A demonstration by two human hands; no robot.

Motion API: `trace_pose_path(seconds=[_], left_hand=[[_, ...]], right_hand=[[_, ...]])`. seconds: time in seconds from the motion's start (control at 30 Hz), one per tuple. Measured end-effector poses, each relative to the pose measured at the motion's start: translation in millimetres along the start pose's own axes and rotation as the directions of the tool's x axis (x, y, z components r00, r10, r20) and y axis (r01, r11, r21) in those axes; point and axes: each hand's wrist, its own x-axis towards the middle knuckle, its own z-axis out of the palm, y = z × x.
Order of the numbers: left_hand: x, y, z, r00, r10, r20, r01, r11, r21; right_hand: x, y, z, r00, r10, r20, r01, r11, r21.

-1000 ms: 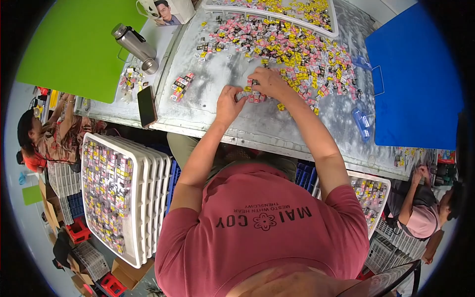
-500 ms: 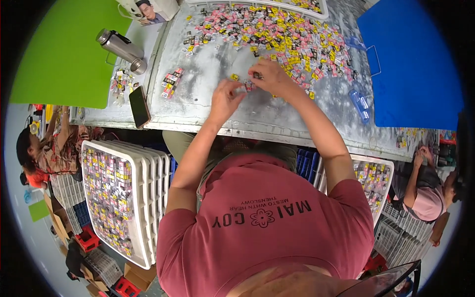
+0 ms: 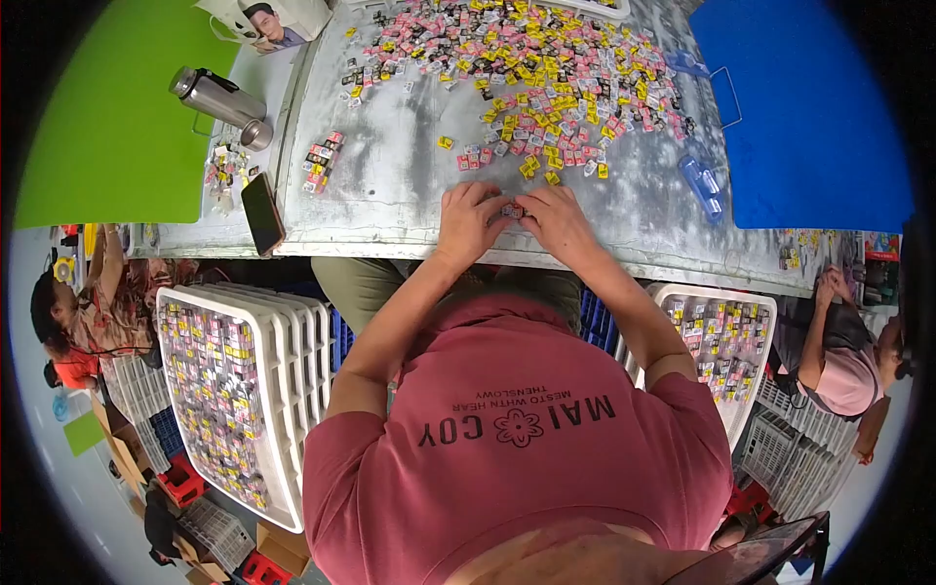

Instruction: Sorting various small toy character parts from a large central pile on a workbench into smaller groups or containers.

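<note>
My left hand [image 3: 470, 220] and my right hand [image 3: 559, 224] meet close to the front edge of the metal-topped table [image 3: 390, 210]. Their fingertips pinch a short cluster of small box-shaped pieces [image 3: 512, 210], dark and pinkish, between them. My fingers cover part of it, so I cannot tell how many pieces it has. Just beyond my hands lie loose pink pieces [image 3: 475, 157] and a yellow piece [image 3: 446, 142]. Farther off spreads a large heap of the same small pieces [image 3: 556, 88] in pink, yellow, black and white.
Left on the table stand a neat block of pieces [image 3: 322, 162], a phone [image 3: 261, 214], a steel flask [image 3: 219, 100] and a printed bag [image 3: 278, 24]. Clear blue plastic parts [image 3: 700, 187] lie right. Filled white trays [image 3: 210, 390] flank me; green [image 3: 107, 117] and blue [image 3: 809, 117] panels rise beside the table.
Both hands have drawn nearer the table's front edge and come together. My right hand has left the heap's near side, and a small cluster now sits between my fingertips. The view has shifted slightly.
</note>
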Motion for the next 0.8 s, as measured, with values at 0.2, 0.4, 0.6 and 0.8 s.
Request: trace_pose_path(seconds=[0.2, 0.4, 0.6, 0.8], left_hand=[[-1.5, 3.2, 2.7, 0.996, -0.084, -0.026, 0.084, 0.996, 0.003], [-0.7, -6.7, -5.2, 0.994, -0.089, -0.065, 0.086, 0.996, -0.039], [32.5, -60.3, -21.9, 0.948, -0.155, -0.279, 0.15, 0.988, -0.04], [40.8, -98.2, -24.4, 0.994, -0.006, -0.113, 0.012, 0.998, 0.058]], right_hand=[[-9.7, 12.5, 13.8, 0.995, 0.016, -0.097, -0.006, 0.994, 0.106], [1.5, 4.3, 2.8, 0.99, 0.048, -0.129, -0.029, 0.989, 0.144], [55.7, 18.4, 13.1, 0.984, -0.003, -0.18, 0.022, 0.994, 0.106], [85.7, 12.6, 44.9, 0.995, -0.017, -0.103, 0.027, 0.995, 0.099]])
